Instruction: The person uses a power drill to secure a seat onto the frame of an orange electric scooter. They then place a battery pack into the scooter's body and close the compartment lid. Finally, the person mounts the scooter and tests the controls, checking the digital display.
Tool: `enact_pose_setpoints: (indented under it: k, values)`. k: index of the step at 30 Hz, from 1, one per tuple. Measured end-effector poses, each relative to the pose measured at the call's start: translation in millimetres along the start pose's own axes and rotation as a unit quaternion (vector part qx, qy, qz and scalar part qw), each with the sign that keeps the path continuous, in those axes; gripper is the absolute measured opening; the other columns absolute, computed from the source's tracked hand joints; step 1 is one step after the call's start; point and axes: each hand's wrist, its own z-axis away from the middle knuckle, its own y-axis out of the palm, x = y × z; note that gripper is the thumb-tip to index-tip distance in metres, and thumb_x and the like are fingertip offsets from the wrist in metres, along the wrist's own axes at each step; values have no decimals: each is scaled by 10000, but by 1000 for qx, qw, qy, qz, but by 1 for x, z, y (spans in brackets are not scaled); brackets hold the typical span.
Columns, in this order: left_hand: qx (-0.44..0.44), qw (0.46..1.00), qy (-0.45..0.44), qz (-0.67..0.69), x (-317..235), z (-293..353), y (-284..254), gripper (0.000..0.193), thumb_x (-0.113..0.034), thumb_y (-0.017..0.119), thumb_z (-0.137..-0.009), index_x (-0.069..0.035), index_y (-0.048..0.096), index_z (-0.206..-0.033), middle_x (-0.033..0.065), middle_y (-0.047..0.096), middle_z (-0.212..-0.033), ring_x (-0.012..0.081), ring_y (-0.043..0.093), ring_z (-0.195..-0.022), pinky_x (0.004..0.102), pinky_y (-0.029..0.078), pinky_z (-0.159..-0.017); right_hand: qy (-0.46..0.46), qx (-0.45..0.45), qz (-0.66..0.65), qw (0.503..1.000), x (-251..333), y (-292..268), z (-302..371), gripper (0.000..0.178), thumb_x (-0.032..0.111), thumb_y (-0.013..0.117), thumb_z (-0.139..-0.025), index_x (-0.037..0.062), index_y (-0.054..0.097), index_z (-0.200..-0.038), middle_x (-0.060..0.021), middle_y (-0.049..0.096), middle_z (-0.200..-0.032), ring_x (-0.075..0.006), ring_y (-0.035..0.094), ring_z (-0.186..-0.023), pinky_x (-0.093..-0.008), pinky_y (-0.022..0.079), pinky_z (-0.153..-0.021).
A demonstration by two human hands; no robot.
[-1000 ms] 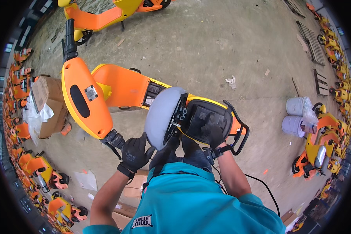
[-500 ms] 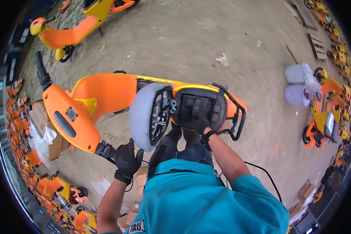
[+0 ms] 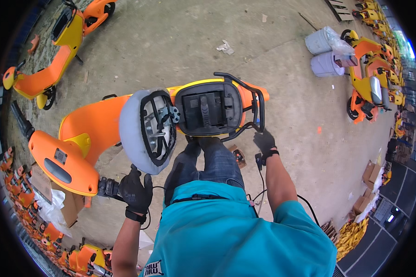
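Note:
An orange and yellow scooter (image 3: 94,113) stands across in front of me, with its handlebar end at my left. Its grey seat (image 3: 133,134) is tipped up on a hinge (image 3: 169,114), and the underside frame shows. Behind the hinge, a dark battery (image 3: 203,111) with a handle lies in the open compartment. My left hand (image 3: 136,190), in a black glove, is closed around the near handlebar grip (image 3: 108,187), below the raised seat. My gloved right hand (image 3: 264,142) is beside the near end of the black rear rack (image 3: 262,111), fingers stretched out, apparently holding nothing. A black plug-like piece (image 3: 259,161) on a cable hangs near that wrist.
A second scooter (image 3: 55,67) stands at the far left. White buckets (image 3: 326,64) and more scooters (image 3: 367,74) are at the right. Cardboard boxes (image 3: 67,205) lie beyond the handlebar. A small open box (image 3: 237,156) sits on the floor by my legs.
My right hand has left the battery compartment and moved right to the rear rack. My left hand stays at the handlebar grip. The whole view has shifted, and the seat remains raised.

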Motion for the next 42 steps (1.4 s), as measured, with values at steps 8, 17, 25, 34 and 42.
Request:
enact_pose_setpoints:
  k: [8,17,25,34,42]
  values:
    - [9,1000,-17,-19,1,-2,-1,531,-215,732,-826,6,547,-1272,109,650,-834,302,633,-764,440,473,-696,-216,-56,594,773,46,22,-38,555,365,756,-821,-30,543,-1147,-239,674,-1004,-412,664,-932,-442,555,-743]
    - [15,999,-34,-24,1,-1,3,444,-239,693,-856,-15,578,-1222,107,652,-800,311,633,-734,444,472,-678,-254,-65,496,828,-19,7,-13,299,376,610,-953,105,690,-1050,-150,703,-871,-321,689,-783,-387,556,-695]
    - [-1,998,-51,-38,-7,0,-1,380,-243,689,-855,-46,616,-1172,92,652,-772,302,633,-712,436,461,-660,112,67,-250,959,-40,25,81,330,358,590,-999,63,627,-1144,-77,686,-1102,-234,634,-1045,-376,512,-912]
    - [-12,998,-49,-38,-3,-3,3,350,-250,699,-854,-47,630,-1131,87,656,-773,292,636,-711,432,465,-662,-333,-56,172,925,131,199,107,251,236,668,-953,8,563,-968,-35,636,-871,-144,616,-785,-323,512,-698]
    - [-24,998,-34,-39,2,1,6,366,-250,712,-850,-8,630,-1112,134,676,-857,323,638,-735,438,477,-687,-411,-51,317,853,165,215,60,335,318,606,-955,-12,596,-1017,-238,670,-918,-396,658,-881,-480,505,-748]
